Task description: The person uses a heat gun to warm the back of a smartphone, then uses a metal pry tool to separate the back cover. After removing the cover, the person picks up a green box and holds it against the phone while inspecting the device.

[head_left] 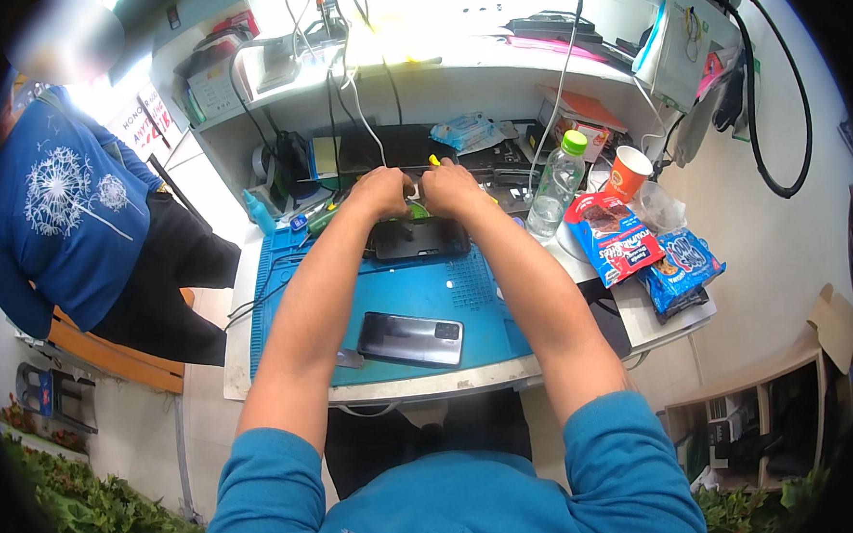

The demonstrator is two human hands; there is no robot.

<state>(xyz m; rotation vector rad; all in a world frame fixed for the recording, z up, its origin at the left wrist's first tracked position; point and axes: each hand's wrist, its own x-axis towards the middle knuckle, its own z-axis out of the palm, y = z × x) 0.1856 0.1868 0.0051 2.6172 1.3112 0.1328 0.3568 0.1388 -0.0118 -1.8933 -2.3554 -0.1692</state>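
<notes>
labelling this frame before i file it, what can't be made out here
All in the head view:
Right hand: its grip, hidden by the back of the hand.
Yellow item: kind unclear, too small beside that hand.
Silver smartphone: its screen, face down on the blue mat.
Bystander's head: blurred.

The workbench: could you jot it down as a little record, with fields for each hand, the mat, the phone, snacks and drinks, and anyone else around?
Left hand: curled, by a dark device; grip unclear
Right hand: curled, a yellow tip beside it; grip unclear
Mat: blue, under the phone
Phone: grey, back up
Drinks: green-capped bottle, orange cup
Snacks: red bag, blue bag
Others: one person, blue top, at left
</notes>
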